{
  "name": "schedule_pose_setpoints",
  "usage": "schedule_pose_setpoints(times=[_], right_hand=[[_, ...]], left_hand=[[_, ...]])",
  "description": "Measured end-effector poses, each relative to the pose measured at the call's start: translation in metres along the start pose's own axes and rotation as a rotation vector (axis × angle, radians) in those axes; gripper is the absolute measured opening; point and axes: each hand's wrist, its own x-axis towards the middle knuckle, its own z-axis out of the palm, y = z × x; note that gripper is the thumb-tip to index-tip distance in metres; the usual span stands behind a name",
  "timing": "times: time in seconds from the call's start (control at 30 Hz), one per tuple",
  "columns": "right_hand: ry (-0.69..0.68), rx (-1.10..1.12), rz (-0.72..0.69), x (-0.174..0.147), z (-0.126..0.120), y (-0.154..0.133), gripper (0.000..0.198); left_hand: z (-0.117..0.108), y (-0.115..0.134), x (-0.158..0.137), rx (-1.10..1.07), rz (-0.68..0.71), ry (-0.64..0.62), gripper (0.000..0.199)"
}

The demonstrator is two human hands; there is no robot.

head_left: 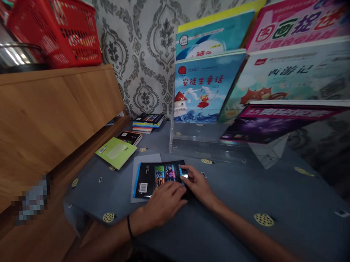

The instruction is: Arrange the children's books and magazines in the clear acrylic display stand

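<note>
A black book (149, 172) with a blue spine, a barcode and small coloured pictures lies flat in front of me. It rests on a light grey sheet (134, 171) with rounded corners, which sticks out on its left. My left hand (166, 199) lies over the lower right part of the cover, its fingers stretched out towards the right edge. At that right edge is my right hand (196, 182), thumb and index finger apart on the cover, with a bright glare between them. The remaining right fingers are mostly hidden.
Left of the book lie a green book (116, 153), a dark book (130, 137) and a small stack of books (148, 120). A clear stand (199, 145) holds several picture books at the back right. On a wooden cabinet (55, 109) sit a red basket (69, 35) and a metal pot (15, 53).
</note>
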Motion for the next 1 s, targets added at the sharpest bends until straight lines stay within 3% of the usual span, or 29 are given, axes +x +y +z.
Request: schedule_pose_setpoints(times=[0.1,0.23,0.37,0.43,0.57,0.67,0.8,0.9,1.0], right_hand=[[-0.007,-0.015,0.056,-0.006,-0.012,-0.003,0.045],[-0.013,0.021,0.14,-0.015,-0.025,-0.004,0.047],[0.001,-0.05,0.142,-0.02,-0.03,-0.006,0.044],[-0.004,-0.211,0.113,-0.023,-0.034,-0.012,0.043],[0.011,-0.804,-0.002,-0.03,-0.038,-0.031,0.034],[-0.023,-1.032,-0.18,-0.033,-0.022,-0.042,0.029],[-0.303,-0.941,-0.39,-0.022,0.023,-0.041,0.044],[-0.428,-0.929,-0.437,-0.004,0.049,-0.036,0.056],[-0.423,-0.915,-0.468,0.009,0.055,-0.031,0.057]], left_hand=[[-0.008,-0.016,0.003,-0.14,-0.11,-0.095,0.045],[-0.009,-0.045,0.002,-0.115,-0.207,-0.265,0.063],[-0.006,-0.067,-0.011,0.012,-0.336,-0.269,0.068],[-0.003,-0.072,-0.018,0.071,-0.392,-0.241,0.069],[0.005,-0.074,-0.026,0.124,-0.414,-0.199,0.068],[0.012,-0.074,-0.028,0.153,-0.402,-0.148,0.066],[0.022,-0.076,-0.03,0.199,-0.382,-0.081,0.06],[0.027,-0.078,-0.032,0.225,-0.358,-0.045,0.053],[0.027,-0.079,-0.032,0.229,-0.353,-0.043,0.052]])
